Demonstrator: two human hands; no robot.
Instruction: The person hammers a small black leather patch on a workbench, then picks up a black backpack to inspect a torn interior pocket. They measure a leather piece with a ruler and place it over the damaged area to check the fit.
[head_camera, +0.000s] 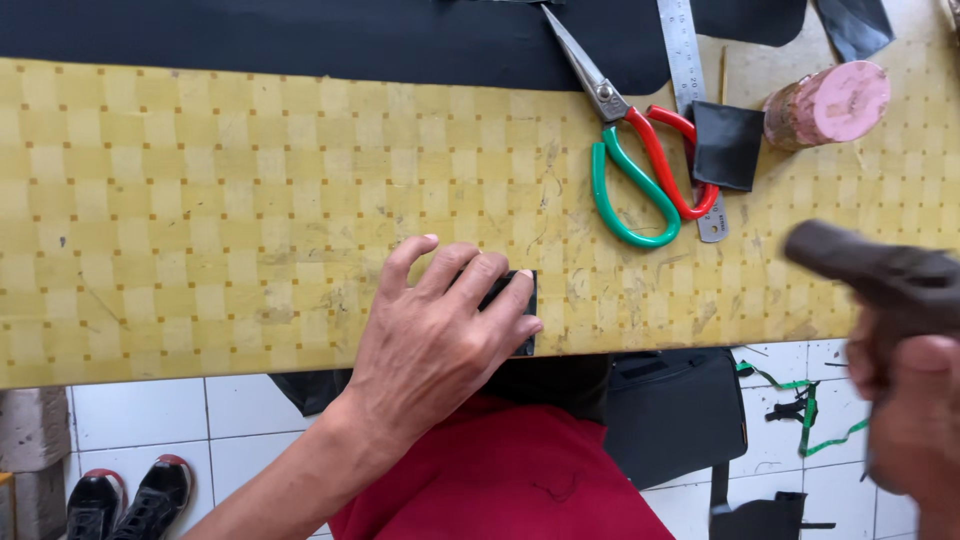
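A left hand (440, 335) lies flat, fingers (478, 282) spread and pressing a small black leather piece (522, 300) onto the bench (200, 220), the piece peeking out beyond the fingertips. The blurred right hand (915, 420) is clenched on a dark hammer (880, 275), raised. The piece looks cut, not yet struck. Beyond the fingers lie red-and-green-handled scissors (640, 170), a steel ruler (690, 90), a folded black scrap (727, 145) and a pink-ended cylinder (830, 105) on the worn yellow woven-pattern surface.
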